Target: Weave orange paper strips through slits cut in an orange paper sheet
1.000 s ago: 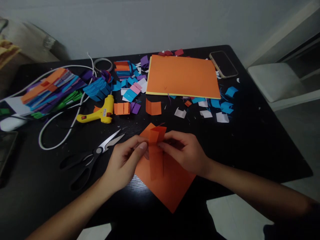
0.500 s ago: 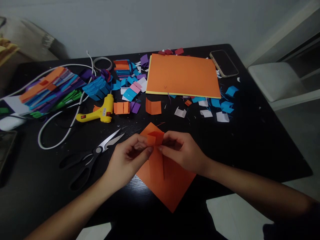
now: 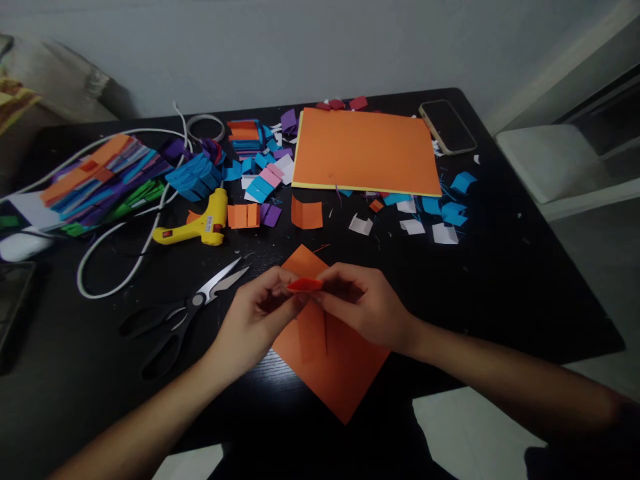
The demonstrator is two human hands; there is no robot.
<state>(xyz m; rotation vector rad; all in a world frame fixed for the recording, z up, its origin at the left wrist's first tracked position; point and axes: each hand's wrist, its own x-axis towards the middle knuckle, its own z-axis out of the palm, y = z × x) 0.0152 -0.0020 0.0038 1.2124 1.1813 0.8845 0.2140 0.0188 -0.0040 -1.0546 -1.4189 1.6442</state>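
Between my two hands is a strip of orange paper (image 3: 305, 285), its upper end folded over toward me. My left hand (image 3: 257, 310) pinches its left side with thumb and fingers. On the right side my right hand (image 3: 363, 303) pinches it the same way, the fingertips partly hidden behind the paper. Under both hands an orange sheet (image 3: 345, 387) lies on the black table, turned corner toward me. To the left of my left hand rest scissors (image 3: 198, 300) with black handles, blades apart.
A yellow glue gun (image 3: 213, 217) lies beyond the scissors. Farther back are a stack of orange sheets (image 3: 367, 150), a phone (image 3: 447, 127), folded paper pieces (image 3: 195, 175), a bundle of coloured strips (image 3: 105, 173) and a looped white cable (image 3: 80, 267). Scraps (image 3: 445, 233) are scattered at right.
The top of the orange strip, standing up before, is now bent down and seen nearly edge-on between my fingers. Both hands stay in almost the same place.
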